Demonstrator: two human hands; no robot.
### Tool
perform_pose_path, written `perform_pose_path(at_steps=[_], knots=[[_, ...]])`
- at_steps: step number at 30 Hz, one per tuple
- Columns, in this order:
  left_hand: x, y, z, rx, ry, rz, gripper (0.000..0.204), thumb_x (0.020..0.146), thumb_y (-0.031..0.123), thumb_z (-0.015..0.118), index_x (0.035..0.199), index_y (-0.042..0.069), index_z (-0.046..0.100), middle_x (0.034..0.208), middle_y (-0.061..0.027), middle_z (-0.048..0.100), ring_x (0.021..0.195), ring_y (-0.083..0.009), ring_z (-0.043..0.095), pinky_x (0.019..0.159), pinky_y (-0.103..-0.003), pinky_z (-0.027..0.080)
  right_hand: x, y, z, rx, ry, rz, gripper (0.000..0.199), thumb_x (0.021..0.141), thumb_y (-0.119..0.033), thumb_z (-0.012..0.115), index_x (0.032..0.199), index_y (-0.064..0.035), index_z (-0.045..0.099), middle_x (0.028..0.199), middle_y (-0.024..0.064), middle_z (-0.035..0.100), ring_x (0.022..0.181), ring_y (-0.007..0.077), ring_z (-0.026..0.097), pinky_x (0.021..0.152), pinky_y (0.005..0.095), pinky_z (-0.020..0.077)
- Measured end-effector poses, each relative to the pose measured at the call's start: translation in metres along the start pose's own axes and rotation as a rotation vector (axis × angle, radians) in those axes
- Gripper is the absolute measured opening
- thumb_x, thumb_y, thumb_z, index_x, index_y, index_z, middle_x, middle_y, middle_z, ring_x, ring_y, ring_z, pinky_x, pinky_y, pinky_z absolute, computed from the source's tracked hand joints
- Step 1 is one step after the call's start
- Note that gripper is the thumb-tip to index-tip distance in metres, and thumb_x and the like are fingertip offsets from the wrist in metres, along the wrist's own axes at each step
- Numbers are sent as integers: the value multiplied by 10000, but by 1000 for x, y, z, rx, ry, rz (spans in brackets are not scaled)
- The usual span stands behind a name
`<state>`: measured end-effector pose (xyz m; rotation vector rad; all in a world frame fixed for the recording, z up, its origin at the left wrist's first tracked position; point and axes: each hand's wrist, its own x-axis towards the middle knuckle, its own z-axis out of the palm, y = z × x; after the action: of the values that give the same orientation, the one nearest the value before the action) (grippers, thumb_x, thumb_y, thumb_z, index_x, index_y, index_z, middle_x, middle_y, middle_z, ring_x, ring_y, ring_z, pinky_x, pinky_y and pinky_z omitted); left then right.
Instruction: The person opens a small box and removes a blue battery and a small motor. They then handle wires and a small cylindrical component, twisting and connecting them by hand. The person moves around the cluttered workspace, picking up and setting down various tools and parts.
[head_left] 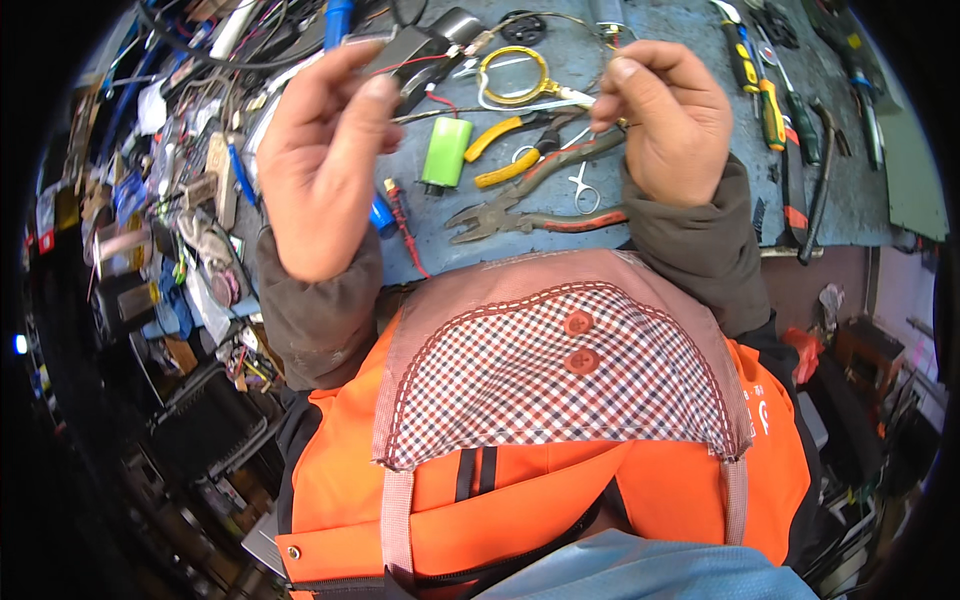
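Note:
My left hand (330, 165) is raised over the bench with its fingers curled. A thin red wire (415, 61) runs from between thumb and forefinger toward a small connector. My right hand (672, 125) pinches a thin dark wire (604, 45) between thumb and fingertips; its far end loops away over the bench. Between the hands lie a round magnifier with a yellow rim (546, 88), a green rectangular block (446, 153) with a red lead, and yellow-handled pliers (497, 136). Larger combination pliers (495, 214) with red and dark handles lie nearer me.
Small scissors (582, 190) and a red-sleeved probe (402, 222) lie near the bench's front edge. Screwdrivers (771, 115) and a dark bent bar (826, 180) are at the right. Cluttered parts and cables (200, 190) fill the left side. A black device (410, 58) stands behind my left hand.

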<state>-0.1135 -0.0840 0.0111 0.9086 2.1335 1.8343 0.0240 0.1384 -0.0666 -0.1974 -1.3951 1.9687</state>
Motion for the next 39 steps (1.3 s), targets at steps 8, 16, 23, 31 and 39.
perform_pose_path(at_steps=[8,16,23,31,39], knots=[[-67,-32,-27,479,-20,-226,365,913,170,834,1206,-16,724,1019,-149,707,763,-204,685,683,-342,556,-6,1,11,-243,-83,16,150,1043,-61,695,1165,23,722,978,66,740,806,132,709,723,273,593],[-94,-55,-22,1026,-47,-78,445,870,242,838,1220,-6,717,994,-206,691,869,-407,713,748,-476,584,-8,6,15,-311,-147,64,130,1018,-86,741,1121,-7,748,914,19,738,772,75,682,669,226,552],[-111,-58,-17,358,69,-176,192,975,57,717,1149,-14,681,1036,-120,737,824,-193,719,710,-326,576,-12,8,13,-286,-379,118,92,1021,-66,698,1088,-6,717,898,4,716,784,66,666,691,241,547],[-122,-70,-5,-83,-304,-130,268,1041,-57,658,1309,-46,656,1173,-87,743,1066,-123,702,937,-261,553,-28,7,26,-148,-767,341,53,1022,-10,666,1075,-6,667,960,4,666,835,63,641,701,246,538],[-122,-76,-1,-107,-276,-154,281,1024,-76,683,1304,-55,680,1196,-95,756,1078,-112,704,948,-258,554,-29,8,26,-344,-821,147,32,997,18,676,1016,20,652,942,12,618,784,58,588,677,244,481]])
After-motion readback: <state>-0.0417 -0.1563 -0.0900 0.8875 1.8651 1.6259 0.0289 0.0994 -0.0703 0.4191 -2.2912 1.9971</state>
